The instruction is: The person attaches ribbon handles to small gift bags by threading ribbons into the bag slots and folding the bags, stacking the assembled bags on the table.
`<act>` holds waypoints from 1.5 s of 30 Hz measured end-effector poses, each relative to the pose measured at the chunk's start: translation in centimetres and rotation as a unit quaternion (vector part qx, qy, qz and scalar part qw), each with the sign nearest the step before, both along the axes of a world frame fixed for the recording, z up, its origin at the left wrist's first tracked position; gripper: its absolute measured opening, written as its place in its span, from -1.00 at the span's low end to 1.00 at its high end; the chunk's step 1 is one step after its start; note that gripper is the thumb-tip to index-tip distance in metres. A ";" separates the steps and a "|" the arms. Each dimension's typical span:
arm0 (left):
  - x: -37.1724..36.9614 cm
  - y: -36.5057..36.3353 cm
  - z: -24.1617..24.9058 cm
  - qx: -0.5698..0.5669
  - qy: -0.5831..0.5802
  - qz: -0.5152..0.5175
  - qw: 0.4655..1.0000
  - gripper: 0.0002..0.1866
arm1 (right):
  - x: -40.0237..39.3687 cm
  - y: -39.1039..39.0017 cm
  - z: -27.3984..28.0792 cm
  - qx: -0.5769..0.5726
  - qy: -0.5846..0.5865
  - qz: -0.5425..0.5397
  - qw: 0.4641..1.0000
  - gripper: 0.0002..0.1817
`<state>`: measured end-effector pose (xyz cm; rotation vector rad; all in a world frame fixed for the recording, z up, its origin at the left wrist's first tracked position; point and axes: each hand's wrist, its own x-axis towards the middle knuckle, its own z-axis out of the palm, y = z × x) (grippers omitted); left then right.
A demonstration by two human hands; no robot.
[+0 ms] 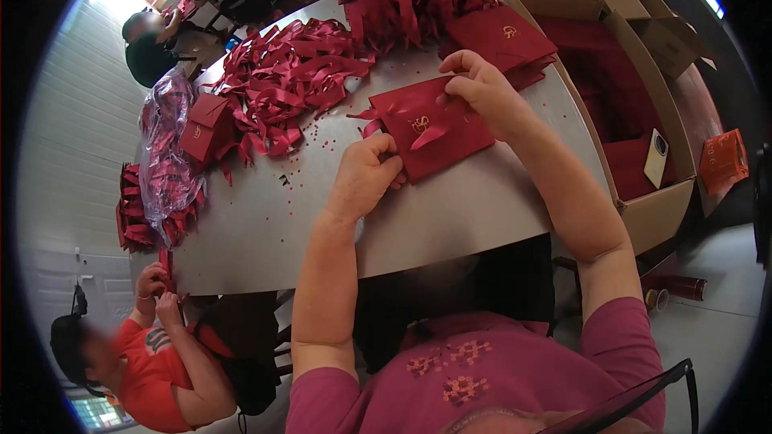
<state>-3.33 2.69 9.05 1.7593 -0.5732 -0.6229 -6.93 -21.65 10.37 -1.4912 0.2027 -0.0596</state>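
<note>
On the grey metal table [233, 261], near side, right of middle: flat red bag [458, 145] lying with a gold logo [419, 124] and a loose pink-red ribbon [430, 137] across its face. Wearer's two hands apart, both at this bag. Left hand [370, 170] closed on the bag's left edge, thumb on top. Right hand [482, 92] at the far edge, thumb and forefinger close together; can't tell whether they grip ribbon or bag.

Just beyond, to the right, stack of flat red bags [515, 36]. Far side: bigger bunch of ribboned bags [418, 0]. Left of that, tangled ribbon heap [289, 72], with small red dots [293, 185] scattered on the near side. Farther left, another red bag [203, 128] beside a clear plastic-wrapped bundle [169, 153].

Right of table: open cardboard box [655, 213], red material inside, pale phone [656, 159] lying on it. Orange packet [723, 161] right of the box.

Near left, co-worker in orange-red shirt [173, 370], both hands on a narrow red item [166, 265] at table edge. Far left, another person in dark green [149, 56].
</note>
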 end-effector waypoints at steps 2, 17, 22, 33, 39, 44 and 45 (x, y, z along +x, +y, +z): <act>0.0 0.0 0.1 0.007 0.005 0.000 1.000 -0.85 | -0.1 -0.2 0.1 0.179 -0.029 0.029 0.983 -0.76; -0.2 -0.3 0.8 0.014 0.011 0.001 1.000 -0.86 | -0.2 1.7 -0.9 0.351 -0.025 0.000 0.936 -0.79; -0.2 -0.2 0.7 0.015 0.004 0.007 1.000 -0.86 | -0.3 2.1 -0.5 0.358 -0.023 -0.008 0.933 -0.75; 0.1 -0.3 -0.1 -0.003 -0.014 0.038 0.999 -0.89 | -0.7 2.9 -0.4 0.416 -0.036 0.057 0.907 -0.86; 0.2 -0.4 -0.2 0.021 -0.069 0.013 0.997 -0.93 | 2.1 2.7 -3.5 0.417 -0.032 0.027 0.908 -0.92; 1.3 1.6 0.6 0.011 0.008 -0.036 0.999 -0.92 | 2.3 1.8 -4.6 0.398 -0.050 0.116 0.909 -0.96; 1.3 2.3 1.2 0.013 0.008 -0.035 0.999 -0.92 | 2.3 1.7 -4.6 0.399 -0.058 0.134 0.905 -0.95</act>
